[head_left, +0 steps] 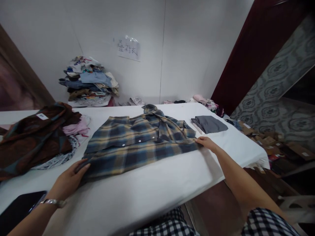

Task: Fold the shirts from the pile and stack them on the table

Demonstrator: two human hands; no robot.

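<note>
Head view, my remote reading. The plaid shirt lies spread sideways on the white tabletop, its row of white buttons running left to right. The left hand is closed on the near-left corner, thumb and fingers pinching the cloth; the right hand pinches the near edge at its right end.

Observation: the near strip between the hands looks fairly flat, while the cloth farther back is rucked and overlapped.

Handling notes: I would match the pull on both sides, just enough to keep the near edge straight; too hard a tug could drag the rucked part askew. I favour light fingertip pinches and both wrists at one height, so neither corner twists. The button row is worth watching as a straightness guide.

Clearances: the grey garment sits beyond the right hand, the brown garment beyond the left, and a dark flat device lies beside the left wrist; I would brush none of them.
</note>
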